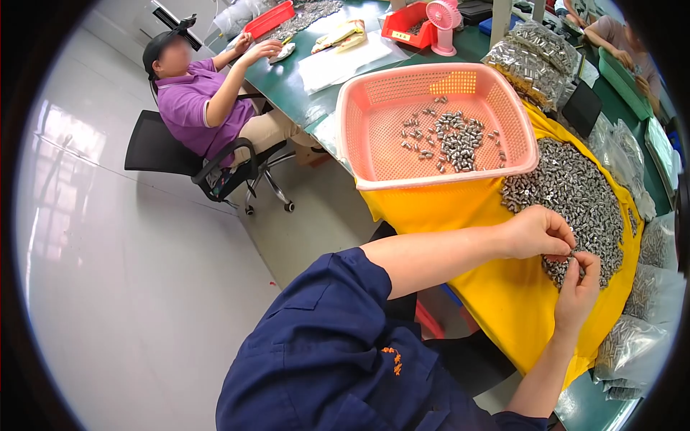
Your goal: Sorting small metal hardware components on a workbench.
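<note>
My left hand [535, 231] and my right hand [577, 293] meet fingertip to fingertip over the near side of a heap of small silvery metal fittings [571, 183]. Between the pinched fingers of both hands is a small metal fitting [572, 254], mostly covered by the fingertips. The heap lies spread on a yellow cloth [438, 212] draped over the table. Just beyond my left forearm stands a pink perforated plastic basket [374, 164], with a loose scatter of similar metal fittings [460, 140] on its bottom.
Clear bags of metal parts [632, 348] line the right edge, and more bags [535, 57] are stacked at the back. A pink fan [444, 25] stands beside a red bin [408, 27]. A co-worker in purple [208, 100] sits at the far left table; another person [622, 43] works far right.
</note>
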The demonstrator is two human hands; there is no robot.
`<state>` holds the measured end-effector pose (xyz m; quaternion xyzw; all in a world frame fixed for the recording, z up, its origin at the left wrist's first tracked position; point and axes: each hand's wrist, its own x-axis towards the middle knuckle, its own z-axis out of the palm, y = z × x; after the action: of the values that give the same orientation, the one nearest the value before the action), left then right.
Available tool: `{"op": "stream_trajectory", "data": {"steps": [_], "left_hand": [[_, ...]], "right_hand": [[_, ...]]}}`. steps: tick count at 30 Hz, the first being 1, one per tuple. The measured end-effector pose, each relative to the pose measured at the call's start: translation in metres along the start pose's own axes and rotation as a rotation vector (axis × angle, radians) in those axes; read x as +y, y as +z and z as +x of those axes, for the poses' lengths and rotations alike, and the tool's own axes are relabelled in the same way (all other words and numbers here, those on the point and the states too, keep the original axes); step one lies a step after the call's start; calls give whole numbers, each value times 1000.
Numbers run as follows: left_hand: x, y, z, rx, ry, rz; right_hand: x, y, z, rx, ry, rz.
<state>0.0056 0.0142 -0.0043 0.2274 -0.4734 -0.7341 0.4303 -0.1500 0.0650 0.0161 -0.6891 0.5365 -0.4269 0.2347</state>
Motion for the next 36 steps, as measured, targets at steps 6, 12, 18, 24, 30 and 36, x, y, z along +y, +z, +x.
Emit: {"op": "stream_trajectory", "data": {"steps": [6,12,18,24,30,36], "left_hand": [[0,0,0,29,-15,36],[-1,0,1,27,-34,-6],[-1,-1,1,12,-58,-46],[0,-1,1,9,-64,-69],[0,0,-3,21,-53,-88],[-9,8,9,-91,-70,-89]], "right_hand": [[0,2,1,27,-87,-106],[4,1,-1,13,-56,-44],[1,1,-1,28,-33,5],[-1,0,0,6,-8,5],[-3,2,-2,11,-17,38],[-3,-10,-4,38,-84,-134]]}}
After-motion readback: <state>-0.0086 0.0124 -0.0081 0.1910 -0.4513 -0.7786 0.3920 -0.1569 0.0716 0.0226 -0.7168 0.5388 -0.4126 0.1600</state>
